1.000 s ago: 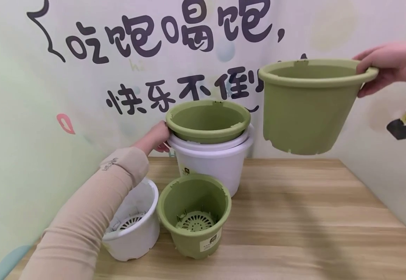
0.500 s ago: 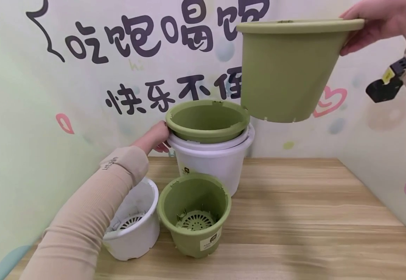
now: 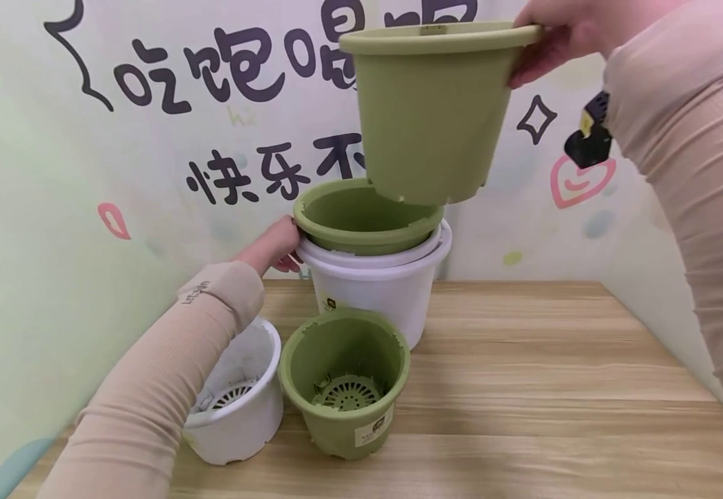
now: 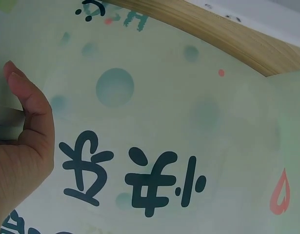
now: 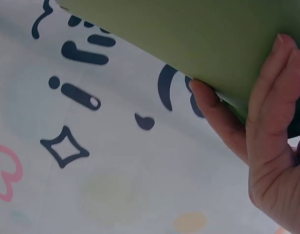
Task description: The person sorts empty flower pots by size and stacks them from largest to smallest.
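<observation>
My right hand grips the rim of a large green flowerpot by its right side, holding it upright in the air. In the right wrist view its fingers lie against the pot's wall. Below it, another green flowerpot is nested at the top of a stack, over white flowerpots whose rims show. My left hand holds the left side of this stack at the rims; some of its fingers are hidden. The left wrist view shows the hand curled at the left edge.
In front of the stack stand a smaller green flowerpot with a slotted bottom and a smaller white flowerpot, partly behind my left forearm. They rest on a wooden table. A printed wall rises behind.
My right hand has raised the green flowerpot and carried it left, from the right side to above the stack. My left hand has stayed at the stack.
</observation>
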The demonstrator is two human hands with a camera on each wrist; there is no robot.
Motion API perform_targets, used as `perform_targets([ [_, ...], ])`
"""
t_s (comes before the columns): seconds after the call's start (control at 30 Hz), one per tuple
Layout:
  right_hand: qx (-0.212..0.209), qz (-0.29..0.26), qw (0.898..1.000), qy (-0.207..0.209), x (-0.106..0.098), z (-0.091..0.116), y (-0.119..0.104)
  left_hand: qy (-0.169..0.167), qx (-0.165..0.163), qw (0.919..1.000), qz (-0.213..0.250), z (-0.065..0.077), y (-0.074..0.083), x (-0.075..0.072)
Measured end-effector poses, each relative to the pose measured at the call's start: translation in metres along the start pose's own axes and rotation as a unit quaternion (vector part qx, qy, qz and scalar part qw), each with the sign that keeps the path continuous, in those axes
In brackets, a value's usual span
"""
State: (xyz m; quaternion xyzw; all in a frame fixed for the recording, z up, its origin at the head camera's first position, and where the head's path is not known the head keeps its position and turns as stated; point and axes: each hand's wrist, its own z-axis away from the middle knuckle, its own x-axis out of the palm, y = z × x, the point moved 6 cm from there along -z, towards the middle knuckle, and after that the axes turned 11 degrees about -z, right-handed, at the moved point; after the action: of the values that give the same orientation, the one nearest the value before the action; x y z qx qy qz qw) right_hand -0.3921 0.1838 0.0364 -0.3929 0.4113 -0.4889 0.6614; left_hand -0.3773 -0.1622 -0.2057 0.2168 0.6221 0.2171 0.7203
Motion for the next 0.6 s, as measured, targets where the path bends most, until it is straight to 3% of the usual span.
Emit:
perform_targets([
  [0.27, -0.058, 0.021, 0.998, 0.032, 0.044, -0.009, -0.001, 0.003, -0.004, 1.0, 0.008, -0.003, 0.001, -0.002],
  [0.6, -0.093, 0.025, 0.995, 0.021, 0.079, -0.02, 0.013, 0.008, -0.002, 1.0, 0.004, 0.002, 0.0, -0.005],
])
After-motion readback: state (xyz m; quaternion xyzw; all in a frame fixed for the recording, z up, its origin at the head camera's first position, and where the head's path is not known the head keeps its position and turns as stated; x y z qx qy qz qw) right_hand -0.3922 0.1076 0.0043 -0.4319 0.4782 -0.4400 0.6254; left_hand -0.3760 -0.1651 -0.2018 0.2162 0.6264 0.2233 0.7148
